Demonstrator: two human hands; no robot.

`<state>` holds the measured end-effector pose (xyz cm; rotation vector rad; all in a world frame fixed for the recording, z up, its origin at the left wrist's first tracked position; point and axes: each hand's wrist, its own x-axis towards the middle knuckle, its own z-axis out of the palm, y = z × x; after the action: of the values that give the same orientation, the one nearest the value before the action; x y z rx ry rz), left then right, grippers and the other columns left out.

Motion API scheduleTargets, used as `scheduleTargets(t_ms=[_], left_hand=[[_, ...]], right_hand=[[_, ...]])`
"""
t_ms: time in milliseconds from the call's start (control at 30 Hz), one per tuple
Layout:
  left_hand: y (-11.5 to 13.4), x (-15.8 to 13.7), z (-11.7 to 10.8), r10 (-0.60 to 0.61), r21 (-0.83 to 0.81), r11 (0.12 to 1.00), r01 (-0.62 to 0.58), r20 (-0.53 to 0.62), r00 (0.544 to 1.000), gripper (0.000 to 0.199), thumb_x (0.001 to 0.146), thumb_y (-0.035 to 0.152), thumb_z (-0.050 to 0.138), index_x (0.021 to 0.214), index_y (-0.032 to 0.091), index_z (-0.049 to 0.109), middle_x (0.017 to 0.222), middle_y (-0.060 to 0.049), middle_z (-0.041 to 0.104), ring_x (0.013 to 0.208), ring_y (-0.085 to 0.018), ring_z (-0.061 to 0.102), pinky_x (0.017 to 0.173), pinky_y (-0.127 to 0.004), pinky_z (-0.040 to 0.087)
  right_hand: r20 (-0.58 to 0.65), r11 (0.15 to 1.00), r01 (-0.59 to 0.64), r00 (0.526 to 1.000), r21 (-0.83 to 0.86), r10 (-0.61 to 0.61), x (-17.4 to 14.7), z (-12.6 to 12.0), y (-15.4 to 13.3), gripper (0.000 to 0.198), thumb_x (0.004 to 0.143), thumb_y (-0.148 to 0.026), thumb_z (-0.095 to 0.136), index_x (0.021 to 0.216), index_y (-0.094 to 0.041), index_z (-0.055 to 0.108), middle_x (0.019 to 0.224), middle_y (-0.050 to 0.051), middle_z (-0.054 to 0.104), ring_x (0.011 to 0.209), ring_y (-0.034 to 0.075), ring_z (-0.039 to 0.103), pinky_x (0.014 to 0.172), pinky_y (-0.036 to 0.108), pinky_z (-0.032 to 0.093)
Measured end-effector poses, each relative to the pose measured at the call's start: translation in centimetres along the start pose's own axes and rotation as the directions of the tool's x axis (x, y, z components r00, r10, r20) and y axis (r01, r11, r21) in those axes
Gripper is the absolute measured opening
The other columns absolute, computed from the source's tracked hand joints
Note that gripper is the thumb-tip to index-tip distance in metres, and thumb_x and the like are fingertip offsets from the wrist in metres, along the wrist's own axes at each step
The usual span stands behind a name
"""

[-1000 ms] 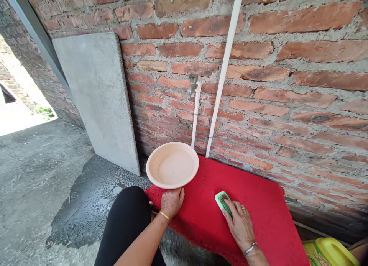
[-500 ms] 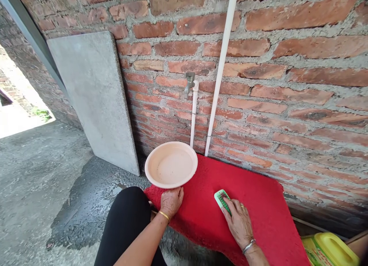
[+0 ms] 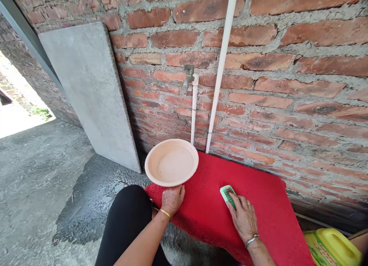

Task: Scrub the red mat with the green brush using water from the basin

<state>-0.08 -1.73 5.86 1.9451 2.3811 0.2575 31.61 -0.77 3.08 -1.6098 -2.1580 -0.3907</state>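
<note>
My right hand (image 3: 243, 218) is closed round a green scrubbing brush (image 3: 228, 195) with a pale mint rim, which rests on a red plush cloth (image 3: 208, 212). The cloth covers a low, table-like surface. At its left front edge my left hand (image 3: 173, 200) is closed, right under the near rim of a pale pink plastic basin (image 3: 172, 162). Its fingertips are hidden, so I cannot tell whether it grips the cloth or the basin rim. The basin overlaps the cloth's left end and has a few small specks inside.
A tap (image 3: 188, 76) on a white pipe and a taller white pipe (image 3: 221, 74) stand against the brick wall (image 3: 287, 97). A grey slab (image 3: 89, 93) leans at left above wet concrete floor (image 3: 89, 197). A yellow jug (image 3: 335, 245) stands at lower right.
My right hand and the brush have shifted slightly right on the cloth, with the brush turned a little. My left hand and the basin hold nearly the same place; the view has moved slightly.
</note>
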Motion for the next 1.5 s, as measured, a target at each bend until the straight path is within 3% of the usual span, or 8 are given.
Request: scheduleTargets(t_ms=[200, 300, 600, 767, 1033, 1300, 1400, 1500], left_hand=[[0.0, 0.1, 0.0, 0.001, -0.031, 1.0, -0.001, -0.013, 1.0, 0.036, 0.099, 0.034, 0.042, 0.089, 0.022, 0.075, 0.081, -0.009, 0.075, 0.072, -0.022, 0.07, 0.062, -0.027, 0.041], [0.0, 0.1, 0.1, 0.001, -0.048, 0.999, -0.002, -0.015, 1.0, 0.036, 0.099, 0.034, 0.042, 0.09, 0.022, 0.075, 0.082, -0.01, 0.075, 0.073, -0.022, 0.07, 0.063, -0.028, 0.042], [-0.1, 0.0, 0.1, 0.009, -0.038, 0.999, -0.01, -0.015, 1.0, 0.035, 0.099, 0.033, 0.042, 0.091, 0.023, 0.074, 0.084, -0.009, 0.075, 0.074, -0.022, 0.07, 0.063, -0.028, 0.042], [-0.2, 0.0, 0.4, 0.004, -0.04, 0.999, -0.005, -0.019, 1.0, 0.036, 0.1, 0.035, 0.042, 0.089, 0.022, 0.074, 0.083, -0.009, 0.075, 0.074, -0.022, 0.07, 0.063, -0.028, 0.041], [-0.2, 0.1, 0.4, -0.008, -0.062, 0.998, 0.007, -0.021, 1.0, 0.035, 0.099, 0.034, 0.043, 0.088, 0.022, 0.074, 0.082, -0.009, 0.075, 0.073, -0.021, 0.069, 0.064, -0.028, 0.041], [-0.1, 0.0, 0.2, 0.004, -0.061, 0.998, -0.005, -0.017, 1.0, 0.035, 0.099, 0.034, 0.042, 0.09, 0.023, 0.074, 0.083, -0.009, 0.075, 0.073, -0.022, 0.07, 0.063, -0.028, 0.041], [-0.1, 0.0, 0.2, -0.014, -0.059, 0.998, 0.014, -0.008, 1.0, 0.035, 0.099, 0.034, 0.042, 0.089, 0.022, 0.074, 0.083, -0.009, 0.075, 0.073, -0.021, 0.069, 0.064, -0.027, 0.041], [-0.2, 0.1, 0.2, -0.018, -0.051, 0.999, 0.018, 0.002, 1.0, 0.035, 0.099, 0.034, 0.042, 0.09, 0.021, 0.073, 0.085, -0.009, 0.075, 0.073, -0.021, 0.069, 0.064, -0.027, 0.041]], right_hand=[[0.002, 0.966, -0.205, 0.978, -0.156, 0.208, 0.3, -0.7, 6.0, 0.05, 0.1, -0.049, 0.034, 0.12, -0.02, 0.069, 0.091, 0.013, 0.066, 0.075, 0.026, 0.06, 0.067, 0.039, 0.045], [-0.024, 0.975, -0.205, 0.979, -0.089, 0.204, 0.1, -1.1, 6.7, 0.055, 0.1, -0.052, 0.03, 0.119, -0.017, 0.069, 0.091, 0.014, 0.066, 0.076, 0.027, 0.06, 0.069, 0.04, 0.048], [-0.004, 0.95, 0.222, 0.974, 0.218, -0.226, 1.0, -0.3, -3.9, 0.033, 0.098, -0.037, 0.045, 0.125, -0.035, 0.063, 0.111, 0.004, 0.069, 0.098, 0.02, 0.063, 0.091, 0.038, 0.05], [0.0, 0.966, 0.224, 0.974, 0.127, -0.226, 2.8, 0.7, -5.3, 0.032, 0.098, -0.032, 0.046, 0.124, -0.032, 0.065, 0.108, 0.005, 0.069, 0.092, 0.021, 0.063, 0.084, 0.036, 0.05], [0.085, 0.99, -0.079, 0.992, -0.118, 0.089, 5.2, 1.0, 3.2, 0.037, 0.098, -0.042, 0.044, 0.12, -0.024, 0.068, 0.095, 0.01, 0.068, 0.083, 0.024, 0.064, 0.072, 0.037, 0.049], [0.095, 0.915, -0.323, 0.93, -0.242, 0.354, 0.3, -1.4, 15.1, 0.051, 0.095, -0.051, 0.036, 0.125, -0.02, 0.065, 0.099, 0.016, 0.068, 0.077, 0.029, 0.065, 0.071, 0.043, 0.051], [0.033, 0.9, -0.404, 0.91, -0.161, 0.414, -1.0, -1.6, 15.8, 0.057, 0.093, -0.057, 0.035, 0.124, -0.02, 0.065, 0.1, 0.016, 0.069, 0.076, 0.029, 0.065, 0.072, 0.043, 0.052], [0.014, 0.943, -0.332, 0.943, -0.029, 0.332, -0.8, -1.4, 13.3, 0.054, 0.094, -0.055, 0.034, 0.12, -0.021, 0.066, 0.099, 0.014, 0.069, 0.08, 0.027, 0.065, 0.075, 0.042, 0.053]])
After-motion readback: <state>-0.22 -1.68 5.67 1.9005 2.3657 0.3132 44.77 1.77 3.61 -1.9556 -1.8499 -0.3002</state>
